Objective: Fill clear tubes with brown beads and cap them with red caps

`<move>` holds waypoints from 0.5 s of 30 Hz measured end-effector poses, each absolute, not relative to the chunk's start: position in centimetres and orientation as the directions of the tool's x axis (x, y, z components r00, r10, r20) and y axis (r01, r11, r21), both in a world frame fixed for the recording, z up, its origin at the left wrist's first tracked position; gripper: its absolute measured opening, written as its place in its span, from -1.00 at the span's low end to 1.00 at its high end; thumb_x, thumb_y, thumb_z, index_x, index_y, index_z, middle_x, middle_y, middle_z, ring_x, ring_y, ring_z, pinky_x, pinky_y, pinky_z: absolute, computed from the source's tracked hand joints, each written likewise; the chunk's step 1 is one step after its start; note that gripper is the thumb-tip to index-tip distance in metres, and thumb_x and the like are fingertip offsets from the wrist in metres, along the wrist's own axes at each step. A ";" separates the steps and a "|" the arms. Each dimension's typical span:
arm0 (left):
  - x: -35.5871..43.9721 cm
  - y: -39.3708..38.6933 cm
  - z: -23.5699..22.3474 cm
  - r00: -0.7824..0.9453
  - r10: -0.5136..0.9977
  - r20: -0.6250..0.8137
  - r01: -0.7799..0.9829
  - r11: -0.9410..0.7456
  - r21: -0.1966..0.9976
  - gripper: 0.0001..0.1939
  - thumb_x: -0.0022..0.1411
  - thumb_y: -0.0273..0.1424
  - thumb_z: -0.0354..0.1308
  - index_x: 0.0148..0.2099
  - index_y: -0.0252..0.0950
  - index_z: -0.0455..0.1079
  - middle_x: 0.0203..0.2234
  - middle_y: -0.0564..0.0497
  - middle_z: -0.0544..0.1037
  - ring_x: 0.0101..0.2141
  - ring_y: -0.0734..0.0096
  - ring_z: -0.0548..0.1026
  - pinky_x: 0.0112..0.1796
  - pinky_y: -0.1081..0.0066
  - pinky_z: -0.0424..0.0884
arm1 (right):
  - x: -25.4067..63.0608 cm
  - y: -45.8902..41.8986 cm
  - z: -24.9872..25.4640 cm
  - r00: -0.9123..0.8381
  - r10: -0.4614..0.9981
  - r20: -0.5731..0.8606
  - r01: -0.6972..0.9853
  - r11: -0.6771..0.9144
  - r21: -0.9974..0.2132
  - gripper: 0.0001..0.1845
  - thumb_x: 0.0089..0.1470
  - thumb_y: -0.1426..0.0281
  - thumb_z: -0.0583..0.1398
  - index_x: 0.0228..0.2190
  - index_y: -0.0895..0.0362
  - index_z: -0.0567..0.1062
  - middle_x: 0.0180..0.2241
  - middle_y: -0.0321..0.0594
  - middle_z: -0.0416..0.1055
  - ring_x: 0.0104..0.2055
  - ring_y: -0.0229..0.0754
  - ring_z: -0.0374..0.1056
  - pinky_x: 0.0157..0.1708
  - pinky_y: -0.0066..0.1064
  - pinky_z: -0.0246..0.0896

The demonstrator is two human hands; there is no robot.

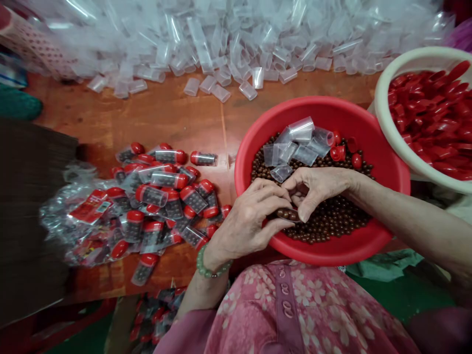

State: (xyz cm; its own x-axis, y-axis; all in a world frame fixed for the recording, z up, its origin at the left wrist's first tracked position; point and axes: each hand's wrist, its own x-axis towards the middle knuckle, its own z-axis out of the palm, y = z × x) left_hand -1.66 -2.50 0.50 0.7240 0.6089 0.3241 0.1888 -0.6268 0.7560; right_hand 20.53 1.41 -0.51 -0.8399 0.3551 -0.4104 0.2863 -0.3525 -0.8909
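A red basin (391, 167) holds small brown beads (339, 216), several empty clear tubes (298, 145) and a few red caps (337, 152). My left hand (247, 221) is curled at the basin's near rim, gripping a clear tube filled with brown beads (289, 214). My right hand (317, 189) reaches in from the right with its fingers pinched on the same tube's end. Both hands meet over the beads. A green bead bracelet (210, 268) sits on my left wrist.
Several filled red-capped tubes (165, 196) lie heaped on the wooden table (162, 113) at the left, some on plastic packets (88, 211). A large heap of empty clear tubes (228, 39) fills the back. A white basin of red caps (435, 118) stands at the right.
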 end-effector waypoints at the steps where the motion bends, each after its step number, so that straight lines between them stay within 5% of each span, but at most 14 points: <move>1: -1.7 -2.5 0.6 0.704 0.630 0.327 0.172 -0.599 0.782 -0.90 0.34 -0.38 0.22 -0.12 -0.26 0.45 -0.16 -0.10 0.61 -0.06 0.24 0.51 0.00 0.17 0.50 | 20.6 1.5 -0.3 -0.842 0.367 -0.396 0.269 -0.350 -0.897 -0.58 -0.20 0.15 0.47 -0.42 0.18 0.52 -0.56 -0.46 0.37 -0.55 -0.41 0.17 -0.53 -0.49 0.03; 5: -1.9 -2.9 1.0 0.676 0.674 0.298 0.193 -0.551 0.812 -0.87 0.41 -0.46 0.09 -0.02 -0.26 0.36 -0.05 -0.16 0.58 0.02 0.26 0.54 0.02 0.24 0.51 | 21.4 1.8 1.1 -0.806 0.425 -0.411 0.335 -0.245 -0.910 -0.60 -0.14 0.15 0.44 -0.35 0.18 0.56 -0.53 -0.43 0.40 -0.50 -0.38 0.21 -0.48 -0.49 0.09; 9: -2.0 -3.0 0.7 0.661 0.708 0.250 0.329 -0.572 0.751 -0.87 0.43 -0.45 0.07 -0.01 -0.29 0.34 -0.18 -0.09 0.60 -0.19 0.36 0.59 -0.16 0.38 0.53 | 22.4 1.8 2.6 -0.687 0.593 -0.420 0.511 -0.016 -0.859 -0.59 -0.06 0.14 0.40 -0.23 0.15 0.61 -0.45 -0.35 0.46 -0.43 -0.32 0.29 -0.44 -0.47 0.15; 15: -1.0 -2.6 0.2 0.666 0.703 0.251 0.206 -0.496 0.843 -0.88 0.34 -0.42 0.22 -0.08 -0.30 0.43 -0.27 -0.02 0.64 -0.27 0.43 0.62 -0.21 0.47 0.52 | 22.9 1.3 3.7 -0.696 0.665 -0.271 0.395 0.039 -0.918 -0.64 0.09 0.19 0.30 -0.15 0.16 0.60 -0.33 -0.29 0.56 -0.33 -0.28 0.41 -0.32 -0.43 0.29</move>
